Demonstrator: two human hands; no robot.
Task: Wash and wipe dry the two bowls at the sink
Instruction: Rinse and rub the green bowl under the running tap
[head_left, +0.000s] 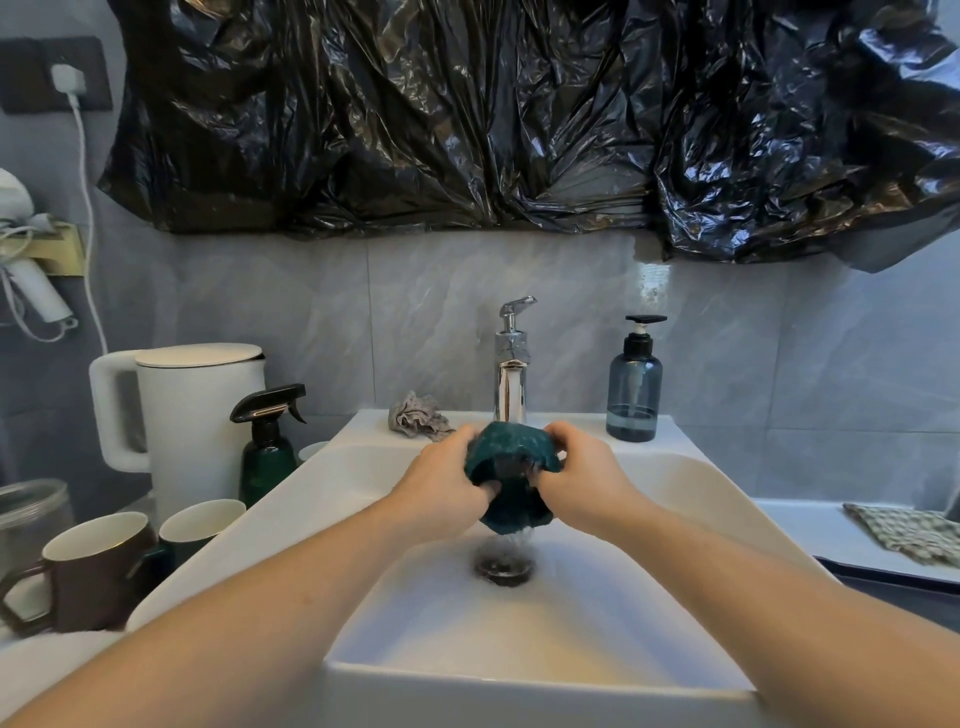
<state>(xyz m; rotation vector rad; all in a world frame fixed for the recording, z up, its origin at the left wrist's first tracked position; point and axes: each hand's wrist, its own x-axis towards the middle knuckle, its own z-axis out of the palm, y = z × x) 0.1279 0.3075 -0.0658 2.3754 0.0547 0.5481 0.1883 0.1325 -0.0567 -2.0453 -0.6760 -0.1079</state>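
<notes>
Wall above: crumpled black plastic sheeting (519, 114). Left wall: dark socket plate with white charger (67, 80), cable hanging down; white hair dryer (31, 291) in a holder. Left bench: white electric kettle (192, 415), dark green spray bottle (267, 447) just beside it, brown mug (93, 571) and green mug (200, 525) in front. Blue-grey pump dispenser (635, 389) right of the tap. Patterned cloth (909, 532) on right bench.
</notes>
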